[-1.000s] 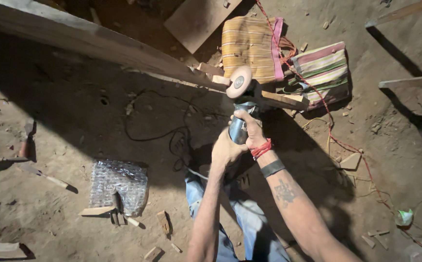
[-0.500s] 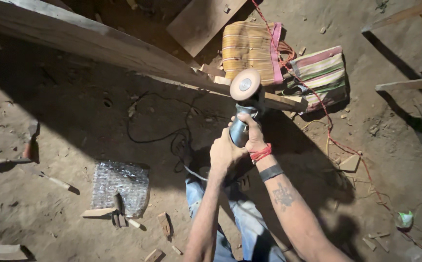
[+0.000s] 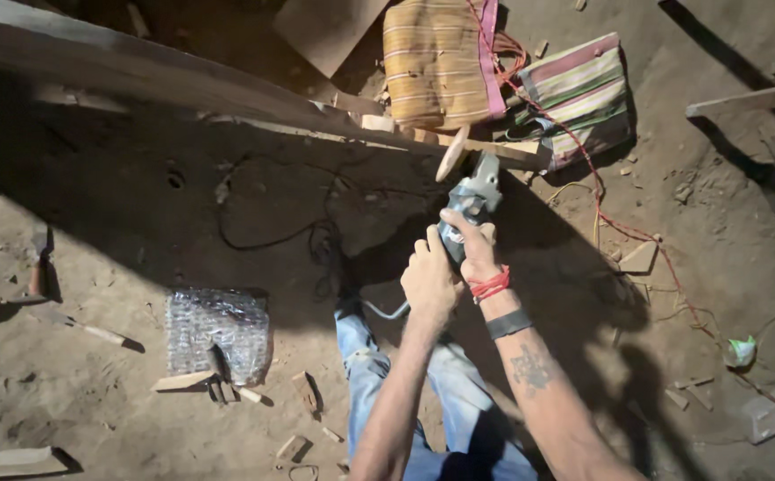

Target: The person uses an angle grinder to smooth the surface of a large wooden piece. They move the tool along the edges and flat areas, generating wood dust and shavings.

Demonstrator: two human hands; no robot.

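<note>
Both hands clamped on one tool. Right hand (image 3: pixel 474 252) wrapped around the grey body of an angle grinder (image 3: pixel 465 198), just above centre of the view; left hand (image 3: pixel 429 283) closed on the tool's rear end, touching the right at 7 o'clock of it. Grinder tilted toward 1 o'clock, its round sanding disc (image 3: pixel 452 153) seen nearly edge-on, right at the lower edge of a long wooden plank (image 3: pixel 182 76) running from 9 o'clock across to about 2 o'clock. Whether disc touches wood: cannot tell. Red string and dark band on the right wrist. Black power cable (image 3: pixel 271 239) looped on the dirt at 9 o'clock of the hands. Two striped cloth bags (image 3: pixel 441 58) at 12 to 1 o'clock, beyond the plank. Crinkled plastic packet (image 3: pixel 216 331) with wood offcuts at 8 o'clock, well apart.
</note>
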